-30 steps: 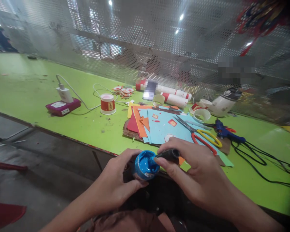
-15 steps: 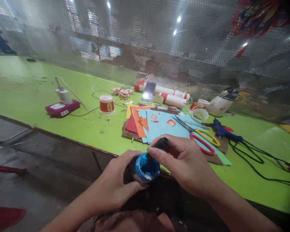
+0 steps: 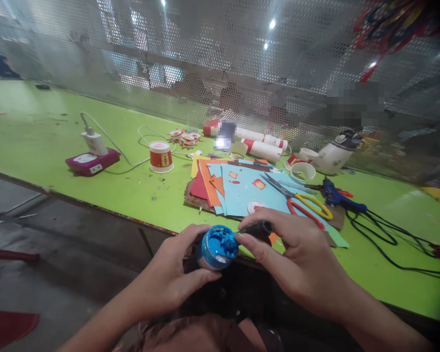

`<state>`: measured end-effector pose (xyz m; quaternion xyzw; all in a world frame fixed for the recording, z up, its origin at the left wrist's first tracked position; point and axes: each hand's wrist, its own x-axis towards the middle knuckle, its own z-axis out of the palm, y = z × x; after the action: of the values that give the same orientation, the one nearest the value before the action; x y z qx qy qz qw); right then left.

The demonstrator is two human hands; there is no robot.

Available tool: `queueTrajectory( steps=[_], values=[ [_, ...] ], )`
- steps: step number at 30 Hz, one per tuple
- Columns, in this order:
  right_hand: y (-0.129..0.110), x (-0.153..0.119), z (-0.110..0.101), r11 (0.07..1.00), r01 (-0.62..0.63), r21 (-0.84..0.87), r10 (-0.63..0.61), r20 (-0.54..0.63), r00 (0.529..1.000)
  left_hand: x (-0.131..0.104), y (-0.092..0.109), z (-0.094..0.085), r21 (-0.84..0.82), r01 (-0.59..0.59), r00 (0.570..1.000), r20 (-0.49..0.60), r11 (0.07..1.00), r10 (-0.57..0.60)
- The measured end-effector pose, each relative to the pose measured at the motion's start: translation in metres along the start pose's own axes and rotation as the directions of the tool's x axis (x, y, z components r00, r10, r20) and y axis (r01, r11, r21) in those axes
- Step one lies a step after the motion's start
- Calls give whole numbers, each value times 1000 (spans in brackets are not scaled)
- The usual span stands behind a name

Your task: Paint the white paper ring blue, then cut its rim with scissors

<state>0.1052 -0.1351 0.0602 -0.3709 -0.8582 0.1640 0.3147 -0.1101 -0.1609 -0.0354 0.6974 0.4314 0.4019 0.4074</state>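
Person sits at green bench, both hands busy just off its near edge. Left hand grips jar round the side, fingers behind, thumb across the front. Jar is open, mouth tipped towards the person, thick blue paint inside and smeared on the rim. Right hand pinches black handle between thumb and fingers, over the jar's right side. Handle lies slanted, near end at the paint; what tip it has can't be told, blue covers that spot.

Beyond the hands: blue paper on top of orange and red sheets, with cardboard below. Scissors rest partly on the blue paper, blades slightly apart, one loop yellow, one red. Glue gun sits right of them, black cable trailing right. Behind the paper, red-and-white tubes lie on their sides, white ring and kettle further right. Left of the paper: cup, upside down, red and white; then purple power strip with white charger plugged in on top. Perforated screen stands along the far side.
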Motion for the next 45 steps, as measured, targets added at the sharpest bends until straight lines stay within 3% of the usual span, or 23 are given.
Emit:
queueTrajectory(
  steps=[9,14,17,21,28,36,45],
  values=[
    [-3,0,-6,994,-83,65,77,89,993,2,6,-3,3,-11,1000,21,1000,11],
    [-6,8,-1,958,-188,218,152,172,973,3,8,-1,-33,-7,1000,22,999,7],
    [-8,13,7,945,-187,269,154,139,978,3,8,0,-24,-10,1000,28,1000,10],
    [-7,19,14,972,-118,202,114,28,993,4,7,-2,-21,-21,999,36,1000,22],
    [-2,10,8,987,-127,96,133,-57,989,3,2,-4,-25,-3,1000,18,1000,4],
    [-13,0,5,981,-144,127,147,-17,989,4,1,-1,-46,14,1000,-19,999,-15],
    [-7,20,16,968,-84,236,88,-3,996,5,2,-1,-103,16,1000,12,995,-15]
  ],
)
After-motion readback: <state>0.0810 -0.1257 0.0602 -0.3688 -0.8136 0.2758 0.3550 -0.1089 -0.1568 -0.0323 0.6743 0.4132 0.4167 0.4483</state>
